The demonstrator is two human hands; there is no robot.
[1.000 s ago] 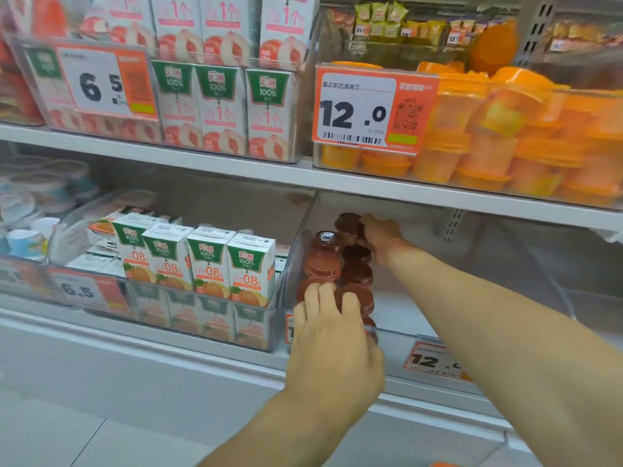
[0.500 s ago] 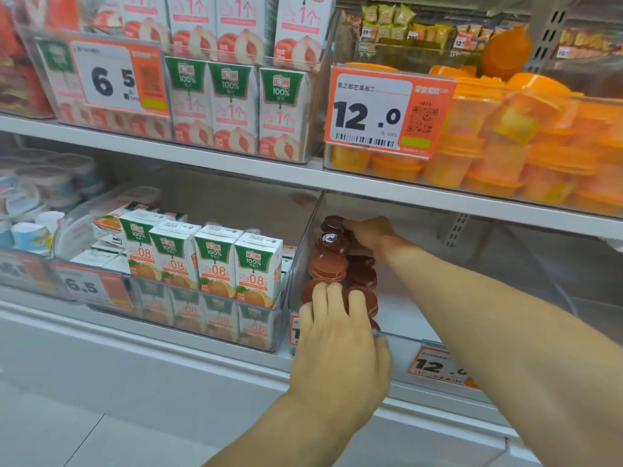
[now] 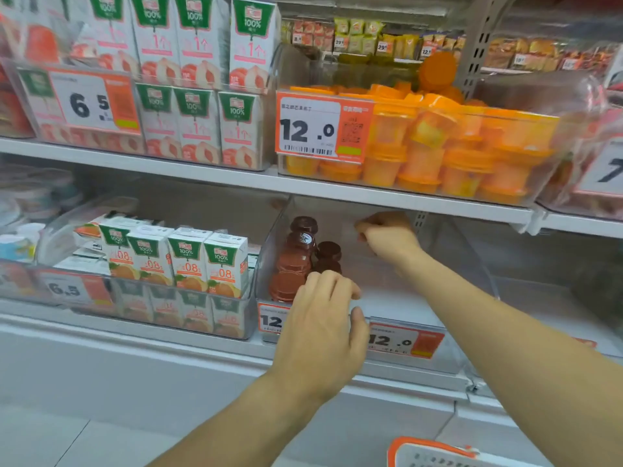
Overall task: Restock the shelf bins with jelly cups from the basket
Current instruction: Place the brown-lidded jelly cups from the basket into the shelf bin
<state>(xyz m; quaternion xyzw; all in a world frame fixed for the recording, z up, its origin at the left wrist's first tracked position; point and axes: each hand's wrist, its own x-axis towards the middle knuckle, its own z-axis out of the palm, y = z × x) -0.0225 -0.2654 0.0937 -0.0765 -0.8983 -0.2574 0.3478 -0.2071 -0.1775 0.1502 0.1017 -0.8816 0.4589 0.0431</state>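
While my left hand hovers at the front edge of the clear plastic shelf bin on the lower shelf, its fingers are loosely spread and bent, and I cannot tell whether they touch anything. The dark brown jelly cups with round lids are stacked along the bin's left wall, just beyond those fingers. My right hand is deeper in the bin near its back, fingers curled in on themselves, apart from the cups; whether it pinches something I cannot tell. Orange price tags on the bin's front read "12" and "12.0". To the left, white and green juice cartons show "100%" and "08", above a "6.5" tag. On the upper shelf, orange-lidded cups fill a bin tagged "12.0". The orange-rimmed white basket shows at the bottom edge.
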